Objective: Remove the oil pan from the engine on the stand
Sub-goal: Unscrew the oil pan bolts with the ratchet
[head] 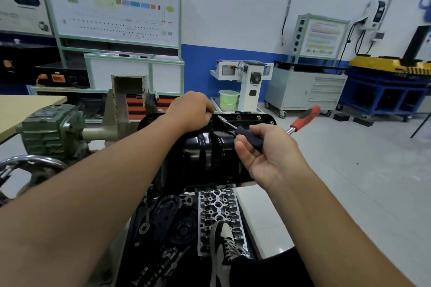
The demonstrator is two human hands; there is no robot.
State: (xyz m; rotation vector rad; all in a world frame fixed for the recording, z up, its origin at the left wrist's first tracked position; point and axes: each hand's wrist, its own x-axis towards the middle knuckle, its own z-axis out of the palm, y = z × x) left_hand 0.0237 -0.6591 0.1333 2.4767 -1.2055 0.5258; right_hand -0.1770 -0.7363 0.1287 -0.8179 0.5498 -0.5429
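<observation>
The glossy black oil pan [205,149] sits on top of the engine on the stand, its flange running along the far edge with bolts [258,117] in it. My left hand [190,106] is curled over the far left part of the flange, where a tool's metal shaft [225,123] meets it. My right hand [263,147] holds that tool's black handle [250,137] between thumb and fingers. A ratchet with a red handle [305,116] sticks out past my right hand; what holds it is hidden.
The stand's green gearbox [51,128] and chrome handwheel [30,165] are at the left. A cylinder head [219,212] and other engine parts lie on the floor below, beside my shoe [224,244]. A wooden table [25,107] is at the far left, cabinets and a green bucket [228,99] behind.
</observation>
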